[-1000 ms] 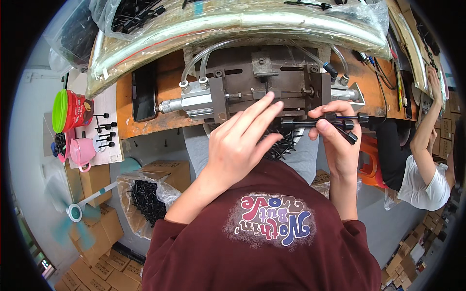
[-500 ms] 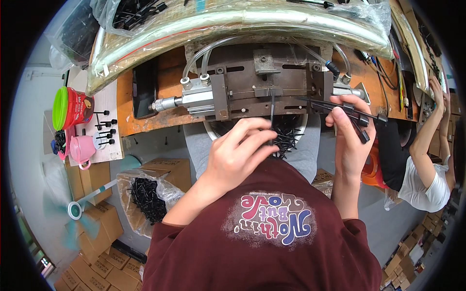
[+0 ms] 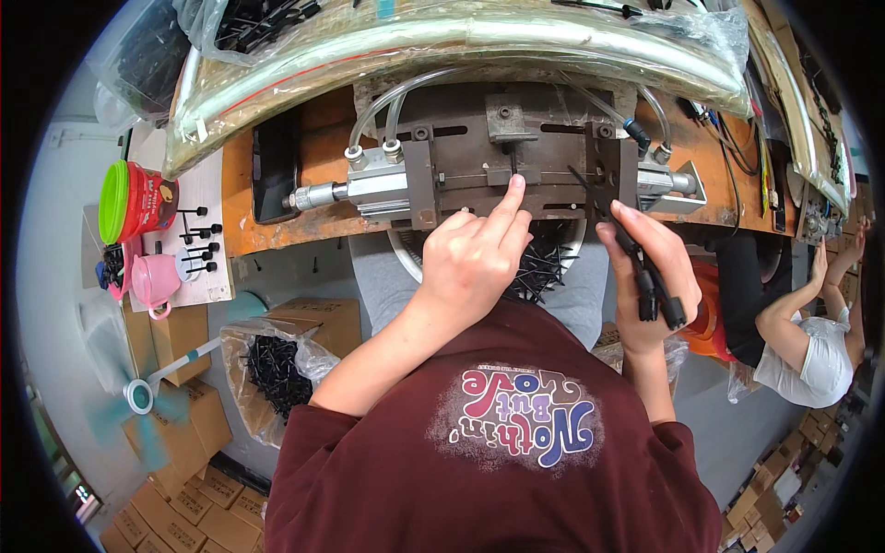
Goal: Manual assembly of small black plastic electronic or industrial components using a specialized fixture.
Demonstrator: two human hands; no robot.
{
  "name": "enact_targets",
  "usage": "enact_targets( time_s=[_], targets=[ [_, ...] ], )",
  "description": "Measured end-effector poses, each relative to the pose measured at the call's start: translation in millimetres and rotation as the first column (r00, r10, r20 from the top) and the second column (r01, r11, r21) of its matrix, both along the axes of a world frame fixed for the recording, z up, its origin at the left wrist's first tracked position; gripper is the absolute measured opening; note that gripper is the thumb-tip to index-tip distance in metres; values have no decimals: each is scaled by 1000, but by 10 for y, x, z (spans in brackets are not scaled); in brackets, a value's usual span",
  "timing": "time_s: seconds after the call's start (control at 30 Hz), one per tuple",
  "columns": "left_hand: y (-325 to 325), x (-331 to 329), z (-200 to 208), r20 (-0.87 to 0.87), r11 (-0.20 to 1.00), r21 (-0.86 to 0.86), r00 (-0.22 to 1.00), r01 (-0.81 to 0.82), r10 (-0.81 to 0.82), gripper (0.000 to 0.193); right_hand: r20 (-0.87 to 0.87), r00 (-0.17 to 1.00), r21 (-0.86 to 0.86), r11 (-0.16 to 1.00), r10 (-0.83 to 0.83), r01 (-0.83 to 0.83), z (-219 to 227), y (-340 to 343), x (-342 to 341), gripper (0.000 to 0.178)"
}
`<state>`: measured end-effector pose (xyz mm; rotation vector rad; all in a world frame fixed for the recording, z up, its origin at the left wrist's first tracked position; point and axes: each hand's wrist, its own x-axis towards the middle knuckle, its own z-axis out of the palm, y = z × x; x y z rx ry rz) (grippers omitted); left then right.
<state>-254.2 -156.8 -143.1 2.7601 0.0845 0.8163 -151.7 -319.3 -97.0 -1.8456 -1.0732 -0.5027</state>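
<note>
Right hand (image 3: 680, 275) grasps black rods (image 3: 645, 286) near the left hand (image 3: 472, 256), whose hold is unclear.

Slim black rods (image 3: 645, 276), aslant, bunched

Left hand (image 3: 473, 255) with index finger (image 3: 506, 205) outstretched, right hand (image 3: 627, 291) in a curled grip.

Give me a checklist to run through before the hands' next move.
1. Long black rod-like pieces held in right hand: ok.
2. Left hand clear of the dark brown metal fixture: not ok, index fingertip at its central block.
3. Slim black piece fully seated there: cannot tell, fingertip partly hides it.
4. Clear flexible tubes joined to the silver metal cylinder on the left: ok.
</note>
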Motion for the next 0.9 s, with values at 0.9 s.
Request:
enact_targets(
  time_s=[0.9],
  targets=[
    [11,-131,46,-8,990,-126,998,66,-68,25,-22,994,-10,995,103,-103,-152,113,-74,23]
  ],
)
